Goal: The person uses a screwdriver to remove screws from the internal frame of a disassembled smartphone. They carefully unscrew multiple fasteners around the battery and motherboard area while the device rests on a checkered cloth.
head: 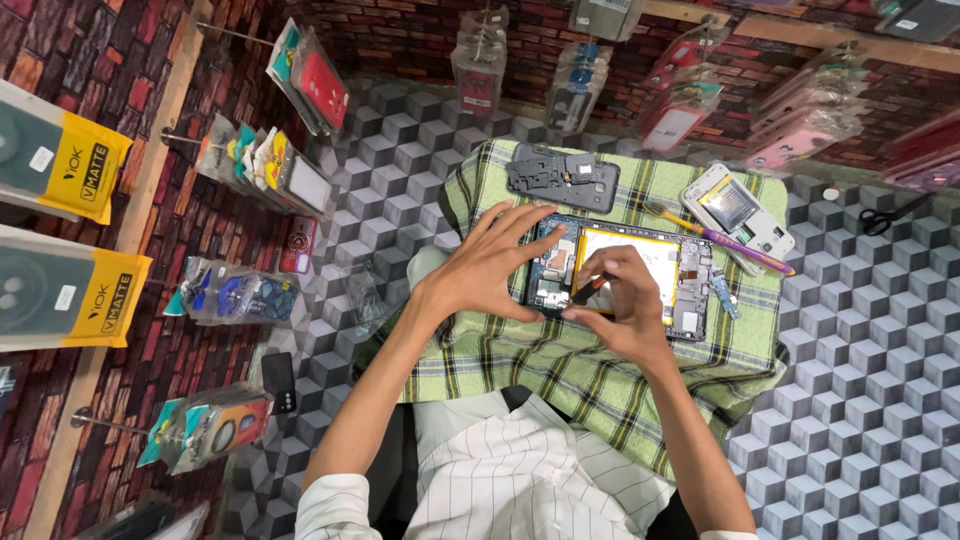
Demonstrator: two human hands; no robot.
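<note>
Two yellow-and-teal boxes (55, 165) stand at the far left; clear accessory packets (310, 80) hang on pegs along the brick-pattern walls. On a green checked cloth (560, 370) lies an opened phone (640, 265) with a yellow battery. The left hand (490, 270), fingers spread, steadies its left end; the right hand (620, 300) pinches a small dark tool (590, 289) over it. Nearby lie a black back cover (563, 180), a white phone (738, 210) and a purple brush (735, 245).

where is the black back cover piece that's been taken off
In the head view, the black cover piece lies at the far edge of the green checked cloth, just beyond the opened phone.
</note>
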